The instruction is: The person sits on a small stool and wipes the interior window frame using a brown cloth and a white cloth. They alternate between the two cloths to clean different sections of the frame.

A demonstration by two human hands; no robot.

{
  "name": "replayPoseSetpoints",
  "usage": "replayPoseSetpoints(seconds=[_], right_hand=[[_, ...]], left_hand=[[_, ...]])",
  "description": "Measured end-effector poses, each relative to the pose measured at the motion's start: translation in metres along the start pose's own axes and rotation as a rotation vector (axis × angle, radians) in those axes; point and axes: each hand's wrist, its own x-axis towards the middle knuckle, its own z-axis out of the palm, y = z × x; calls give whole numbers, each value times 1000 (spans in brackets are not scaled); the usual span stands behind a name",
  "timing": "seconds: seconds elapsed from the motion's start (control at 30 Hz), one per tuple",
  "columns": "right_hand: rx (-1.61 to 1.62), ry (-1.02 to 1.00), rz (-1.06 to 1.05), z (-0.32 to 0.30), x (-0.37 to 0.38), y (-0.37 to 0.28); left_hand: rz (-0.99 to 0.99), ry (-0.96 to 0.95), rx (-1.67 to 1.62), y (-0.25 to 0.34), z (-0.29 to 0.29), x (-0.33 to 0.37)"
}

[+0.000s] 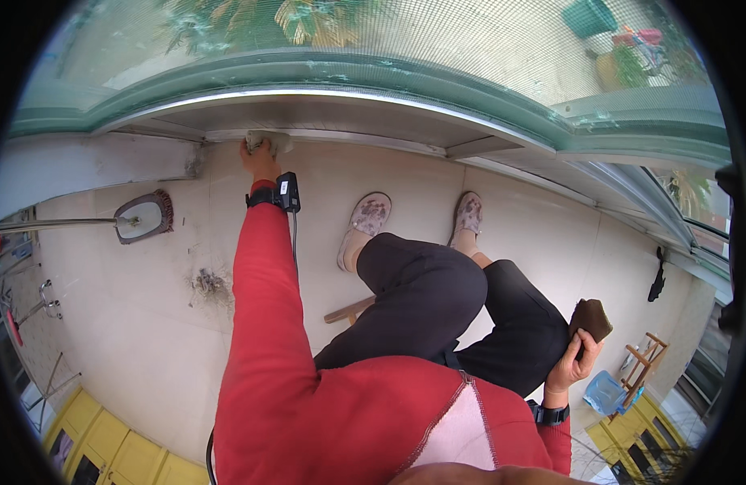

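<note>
Far ahead, my left hand [261, 164] is closed on a pale crumpled cloth [278, 142]. It presses the cloth down where the floor meets the bottom rail [341, 139] of the glazed screen frame. My left arm is stretched out, with a black device strapped at the wrist. My right hand [573, 370], beside my right knee, grips a flat brown piece [591, 319] with angled edges; I cannot make out its kind. The brown piece is held up, apart from the frame.
A mop [143, 218] lies at the left, near a heap of grey debris [210, 283] on the tiled floor [147, 323]. Part of a wooden stool [349, 310] shows beside my leg. A blue plastic item [606, 394] and a small wooden rack [646, 364] stand at right.
</note>
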Motion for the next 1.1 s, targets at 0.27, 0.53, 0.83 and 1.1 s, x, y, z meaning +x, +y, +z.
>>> replayPoseSetpoints(seconds=[0.27, 0.53, 0.83, 1.1], right_hand=[[-40, -29, 62, -4, -2, 9], [35, -1, -2, -2, -2, 6], [69, 31, -43, -1, -5, -1], [21, 16, -8, 1, -3, -2]], left_hand=[[50, 83, 26, -149, 98, 16], [-199, -252, -229, -46, 132, -121], [30, -577, -354, 153, 109, -208], [-85, -73, -165, -8, 55, -86]])
